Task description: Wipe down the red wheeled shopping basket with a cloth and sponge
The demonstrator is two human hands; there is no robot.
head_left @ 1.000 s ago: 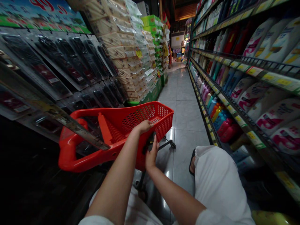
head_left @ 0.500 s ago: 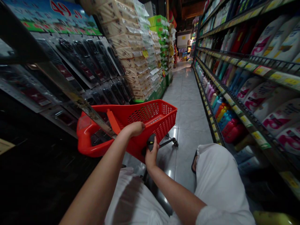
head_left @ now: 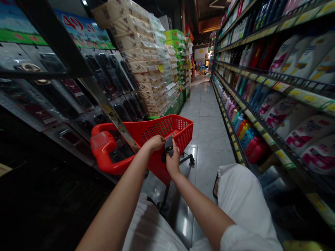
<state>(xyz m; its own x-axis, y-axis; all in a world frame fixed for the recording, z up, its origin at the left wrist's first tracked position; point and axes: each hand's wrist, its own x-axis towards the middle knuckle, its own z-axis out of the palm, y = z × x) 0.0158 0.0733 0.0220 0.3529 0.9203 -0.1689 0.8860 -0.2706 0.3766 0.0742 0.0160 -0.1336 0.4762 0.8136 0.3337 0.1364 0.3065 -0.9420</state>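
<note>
My right hand is wrapped round a dark grey, rounded object with a small yellow mark; its kind I cannot make out. My left hand is closed with its fingertips pinched together, right beside the upper left of that object. Whether those fingertips grip anything is hidden. Both hands are in front of a red plastic shopping cart with a perforated basket and a looped handle. The cart stands on dark legs with wheels. Its near side is partly covered by my forearms.
Shelves of bottles line the right side. On the left are hanging packaged items, a slanted metal post and tall stacks of wrapped packs. A grey tiled floor runs down the aisle between them. My knees in white trousers are below.
My right hand has raised the dark grey object up to my left fingertips, so the hands are closer together. The cart handle appears slightly farther right; the view has shifted a little.
</note>
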